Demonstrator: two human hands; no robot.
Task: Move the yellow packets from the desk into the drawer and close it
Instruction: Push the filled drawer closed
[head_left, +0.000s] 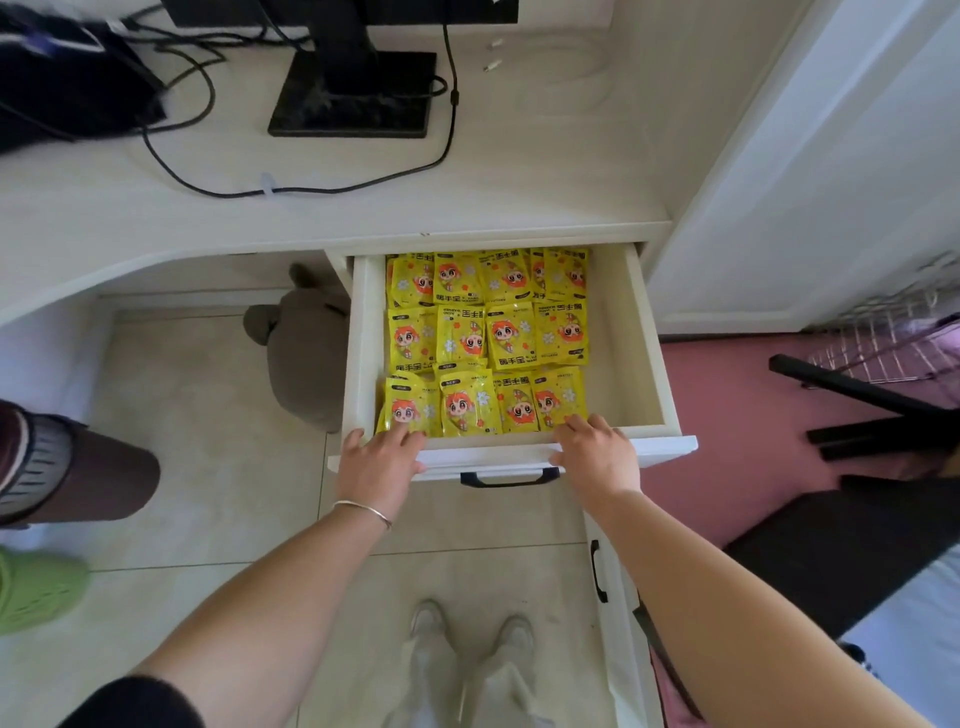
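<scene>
Packets (488, 338) fill the open drawer (647, 332) under the table's (519, 182) right front edge, and I lay left hand (382, 457) and right hand (597, 449) flat, unclenched, on the front row, likely flattening it before closing.

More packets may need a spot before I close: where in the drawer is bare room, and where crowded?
Bare floor runs along the right wall of the drawer, beside the yellow packets, from back to front. Packets crowd the rest in three rows; left hand and right hand touch the front one.
</scene>
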